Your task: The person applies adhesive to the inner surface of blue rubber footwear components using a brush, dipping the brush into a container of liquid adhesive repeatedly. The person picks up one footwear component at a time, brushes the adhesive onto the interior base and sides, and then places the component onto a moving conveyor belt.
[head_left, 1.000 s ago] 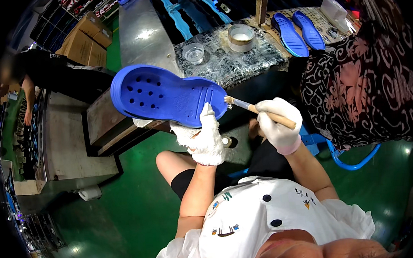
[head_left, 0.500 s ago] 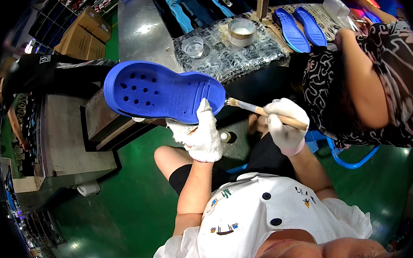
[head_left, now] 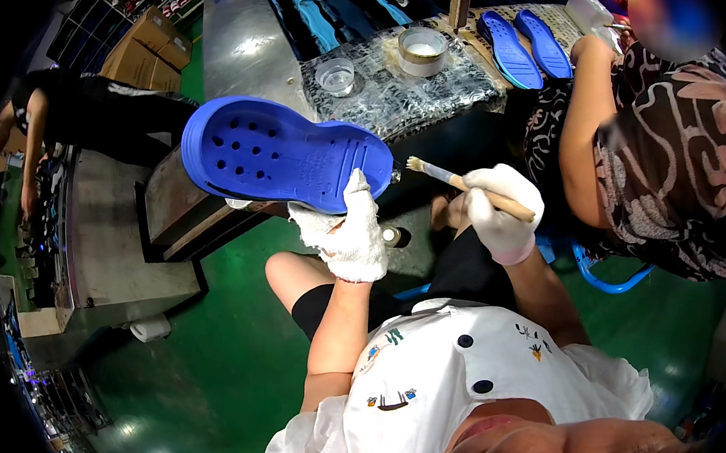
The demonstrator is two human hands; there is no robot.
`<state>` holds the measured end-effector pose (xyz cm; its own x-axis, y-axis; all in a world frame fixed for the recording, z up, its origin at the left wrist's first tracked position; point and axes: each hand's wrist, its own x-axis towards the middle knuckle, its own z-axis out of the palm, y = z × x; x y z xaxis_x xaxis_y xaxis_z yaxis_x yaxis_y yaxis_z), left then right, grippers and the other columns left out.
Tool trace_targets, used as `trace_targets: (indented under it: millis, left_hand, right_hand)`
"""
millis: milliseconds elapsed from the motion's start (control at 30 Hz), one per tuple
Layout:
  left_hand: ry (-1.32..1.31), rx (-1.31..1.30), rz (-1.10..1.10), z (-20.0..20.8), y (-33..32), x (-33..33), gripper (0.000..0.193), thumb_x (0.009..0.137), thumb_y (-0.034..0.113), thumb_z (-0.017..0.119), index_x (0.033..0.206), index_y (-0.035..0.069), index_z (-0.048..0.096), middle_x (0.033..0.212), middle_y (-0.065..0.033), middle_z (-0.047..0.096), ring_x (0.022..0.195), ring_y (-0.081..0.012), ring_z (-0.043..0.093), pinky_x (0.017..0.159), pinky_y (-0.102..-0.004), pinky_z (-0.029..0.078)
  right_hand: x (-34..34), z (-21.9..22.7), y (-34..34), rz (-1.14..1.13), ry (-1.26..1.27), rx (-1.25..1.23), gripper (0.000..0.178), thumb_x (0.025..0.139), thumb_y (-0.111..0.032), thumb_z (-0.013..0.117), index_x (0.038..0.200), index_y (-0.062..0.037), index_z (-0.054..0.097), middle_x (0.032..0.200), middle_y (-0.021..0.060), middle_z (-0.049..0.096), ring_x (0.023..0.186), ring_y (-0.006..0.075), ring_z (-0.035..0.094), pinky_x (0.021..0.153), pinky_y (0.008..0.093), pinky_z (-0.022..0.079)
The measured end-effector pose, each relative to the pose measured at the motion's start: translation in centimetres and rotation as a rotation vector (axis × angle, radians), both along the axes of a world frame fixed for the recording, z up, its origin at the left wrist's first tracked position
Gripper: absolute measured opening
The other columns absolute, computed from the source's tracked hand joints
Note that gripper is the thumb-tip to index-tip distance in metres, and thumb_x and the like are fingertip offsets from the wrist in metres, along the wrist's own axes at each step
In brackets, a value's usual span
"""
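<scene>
In a white knit glove, my left hand (head_left: 348,234) grips a blue shoe sole (head_left: 290,152) by its narrower end. My thumb lies on its upper face and the other fingers are hidden beneath it. The sole has several dark holes at the wide end and raised bars near my thumb. My right hand (head_left: 504,215), also in a white glove, is closed round the wooden handle of a brush (head_left: 454,182). The bristles point at the sole's end, a small gap away from it.
On the plastic-covered bench stand a clear cup (head_left: 336,78) and a white tub (head_left: 423,51). Two blue soles (head_left: 509,50) lie farther right, near a seated person (head_left: 669,154). Another person (head_left: 77,103) bends at the left beside a metal-sided unit (head_left: 107,244). Cardboard boxes (head_left: 145,52) are behind.
The brush has drawn back from the sole's end, opening a small gap. My left hand keeps the sole in nearly the same place. The person at right has shifted, and the one at left has bent an arm.
</scene>
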<state>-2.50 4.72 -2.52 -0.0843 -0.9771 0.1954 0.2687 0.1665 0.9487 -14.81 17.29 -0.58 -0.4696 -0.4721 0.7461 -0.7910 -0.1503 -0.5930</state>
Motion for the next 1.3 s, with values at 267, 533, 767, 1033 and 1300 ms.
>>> trace_targets:
  millis: [267, 533, 767, 1033, 1300]
  left_hand:
    - [0.019, 0.022, 0.065, 1.2, 0.2, -0.1, 0.05, 0.082, -0.002, 0.072, 0.126, 0.0, 0.048, 0.107, -0.0087, 0.062, 0.088, -0.0135, 0.061, 0.077, -0.027, 0.053]
    - [-0.028, 0.041, -0.076, -0.3, -0.9, 0.4, 0.033, 0.085, 0.004, 0.071, 0.113, 0.004, 0.054, 0.093, -0.0027, 0.062, 0.073, -0.0069, 0.056, 0.062, -0.0215, 0.047]
    - [-0.153, 0.292, -0.361, -0.8, 2.0, 0.2, 0.025, 0.087, 0.006, 0.069, 0.101, 0.006, 0.049, 0.087, -0.0027, 0.061, 0.066, -0.0072, 0.056, 0.056, -0.0218, 0.049]
    - [-0.254, 0.413, -0.868, -1.8, 4.4, -4.6, 0.037, 0.085, 0.021, 0.074, 0.103, 0.002, 0.047, 0.081, -0.007, 0.062, 0.057, -0.0101, 0.059, 0.042, -0.0222, 0.047]
    - [-0.265, 0.414, -1.001, -3.2, 4.9, -11.1, 0.027, 0.086, 0.022, 0.072, 0.091, 0.001, 0.057, 0.071, -0.0048, 0.062, 0.048, -0.0073, 0.054, 0.04, -0.0212, 0.044]
  right_hand:
    - [0.6, -0.4, -0.2, 0.043, 0.076, 0.026, 0.014, 0.065, 0.008, 0.063, 0.073, -0.0038, 0.063, 0.071, 0.007, 0.065, 0.051, 0.0189, 0.055, 0.047, 0.0287, 0.043]
    - [-0.4, -13.2, 1.7, 0.029, -0.553, 0.202, 0.008, 0.09, -0.004, 0.059, 0.094, -0.002, 0.066, 0.083, 0.008, 0.067, 0.074, 0.0163, 0.064, 0.068, 0.0289, 0.051]
    - [1.2, -19.2, 2.2, -0.098, -0.499, 0.621, 0.02, 0.089, -0.027, 0.061, 0.098, -0.0093, 0.066, 0.086, 0.0155, 0.068, 0.082, 0.033, 0.068, 0.071, 0.0408, 0.053]
    - [-0.7, -28.0, 0.6, -0.047, -0.42, 0.439, 0.052, 0.09, -0.039, 0.056, 0.131, -0.0079, 0.051, 0.127, 0.0158, 0.059, 0.117, 0.0277, 0.056, 0.096, 0.0374, 0.046]
    - [-0.9, -26.5, 2.2, -0.093, -0.294, 0.665, 0.04, 0.087, -0.034, 0.057, 0.117, -0.0071, 0.061, 0.108, 0.0221, 0.065, 0.096, 0.0374, 0.064, 0.084, 0.0455, 0.051]
